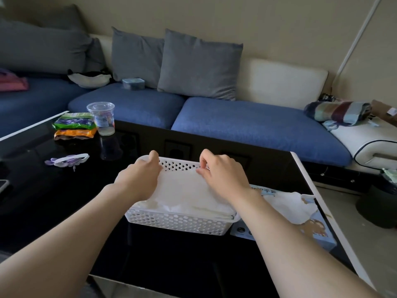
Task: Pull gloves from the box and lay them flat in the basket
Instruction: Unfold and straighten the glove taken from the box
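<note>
black glossy table in front of a blue sofa, white perforated basket mid-table. we see both hands at its far rim. left hand has fingers curled on the far-left corner of the top glove. right hand pinches the far-right corner. the glove is spread between them over a pile lying in the basket. glove box sits just beside the basket on the right, a loose glove poking out of it. we judge this as the laying-flat step. risks: the thin film could cling to fingers on release and lift or fold back. an uneven pull could wrinkle it. a corner could drape over the rim. the light basket could slide on the slick top if tugged.
</note>
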The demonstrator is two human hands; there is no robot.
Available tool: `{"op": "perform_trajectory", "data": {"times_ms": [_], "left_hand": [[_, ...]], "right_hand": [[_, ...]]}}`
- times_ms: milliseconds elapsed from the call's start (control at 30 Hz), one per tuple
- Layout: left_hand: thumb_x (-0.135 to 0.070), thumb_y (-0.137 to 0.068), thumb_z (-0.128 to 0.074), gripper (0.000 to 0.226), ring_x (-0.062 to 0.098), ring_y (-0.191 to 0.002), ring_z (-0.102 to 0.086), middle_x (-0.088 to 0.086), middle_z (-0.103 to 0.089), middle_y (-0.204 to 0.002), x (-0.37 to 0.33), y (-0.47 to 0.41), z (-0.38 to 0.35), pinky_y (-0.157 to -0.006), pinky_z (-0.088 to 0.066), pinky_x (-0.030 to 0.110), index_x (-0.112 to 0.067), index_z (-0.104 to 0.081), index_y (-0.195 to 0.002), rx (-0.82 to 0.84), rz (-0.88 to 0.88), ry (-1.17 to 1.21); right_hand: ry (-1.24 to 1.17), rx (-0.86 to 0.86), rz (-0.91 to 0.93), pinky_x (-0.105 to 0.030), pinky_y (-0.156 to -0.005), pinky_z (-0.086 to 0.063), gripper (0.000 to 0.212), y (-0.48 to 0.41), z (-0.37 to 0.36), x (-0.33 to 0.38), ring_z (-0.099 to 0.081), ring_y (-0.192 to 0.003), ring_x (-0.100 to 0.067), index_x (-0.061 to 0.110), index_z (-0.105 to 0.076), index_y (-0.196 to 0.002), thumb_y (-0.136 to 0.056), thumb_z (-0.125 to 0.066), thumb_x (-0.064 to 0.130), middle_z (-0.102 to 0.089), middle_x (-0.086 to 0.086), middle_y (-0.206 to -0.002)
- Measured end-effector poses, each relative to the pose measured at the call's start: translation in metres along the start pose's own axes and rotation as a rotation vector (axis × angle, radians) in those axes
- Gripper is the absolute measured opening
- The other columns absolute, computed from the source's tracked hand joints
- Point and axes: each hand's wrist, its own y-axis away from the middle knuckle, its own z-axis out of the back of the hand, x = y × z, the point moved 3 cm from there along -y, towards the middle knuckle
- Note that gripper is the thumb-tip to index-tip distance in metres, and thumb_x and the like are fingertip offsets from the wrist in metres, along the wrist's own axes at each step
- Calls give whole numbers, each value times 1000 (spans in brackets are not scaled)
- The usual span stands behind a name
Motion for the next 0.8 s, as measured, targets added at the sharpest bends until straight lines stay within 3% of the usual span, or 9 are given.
{"op": "perform_trajectory", "data": {"times_ms": [133,300,367,433,467,567,633,700,800], "left_hand": [[-21,-111,-44,16,25,-66,-57,7,-56,-92,-3,-2,-2,-50,-39,38,-17,-29,-107,-8,22,-136],[-10,-105,-57,39,19,-64,-54,4,-54,-91,-7,-6,-7,-46,-34,31,-14,-28,-132,-21,7,-236],[-20,-107,-58,35,22,-82,-57,6,-54,-108,-12,-6,-7,-56,-41,32,-16,-34,-131,-28,-28,-296],[-23,-104,-64,38,26,-107,-54,6,-49,-123,-16,-6,-7,-72,-42,33,-21,-41,-134,-68,-119,-413],[-25,-103,-64,38,26,-113,-51,5,-47,-126,-19,-8,-10,-79,-42,33,-24,-45,-136,-64,-171,-434],[-44,-107,-53,31,26,-122,-50,3,-47,-133,-26,-6,-17,-101,-46,41,-32,-55,-136,176,-210,-154],[-60,-103,-50,45,23,-117,-51,1,-46,-135,-28,-3,-22,-106,-43,43,-34,-52,-140,365,-168,-38],[-71,-98,-49,60,23,-111,-51,2,-41,-139,-27,0,-24,-108,-42,44,-36,-45,-147,461,-140,-57],[-77,-91,-55,74,25,-116,-55,3,-38,-146,-24,0,-25,-111,-42,45,-38,-37,-152,525,-110,-91]], "right_hand": [[52,28,75,-36,-62,-53,17,-4,-10,5,-64,-74,-20,22,-53,-100,-107,-63,34,-64,5,-90],[244,-16,163,-31,-72,-40,7,-9,-10,6,-57,-90,-20,19,-74,-103,-99,-71,14,-62,2,-98],[171,52,115,-29,-78,-39,16,-9,0,7,-56,-90,-17,21,-76,-111,-100,-67,14,-64,1,-104],[0,265,-14,-28,-72,-42,24,-6,10,9,-58,-87,-14,24,-72,-121,-100,-71,36,-64,1,-111],[-49,386,-61,-29,-69,-45,41,-3,13,8,-60,-88,-14,27,-69,-127,-96,-74,53,-62,1,-114],[-42,681,-170,-35,-82,-56,94,5,13,4,-62,-103,-17,27,-56,-146,-75,-72,86,-55,3,-132],[-42,773,-193,-39,-88,-61,109,9,9,3,-67,-101,-18,24,-53,-149,-66,-72,92,-59,4,-130],[-40,822,-198,-41,-81,-65,107,10,7,5,-71,-94,-21,21,-55,-144,-65,-77,89,-63,1,-120],[13,821,-182,-35,-65,-59,83,14,4,12,-68,-87,-21,17,-58,-138,-77,-85,68,-61,-2,-114]]}}
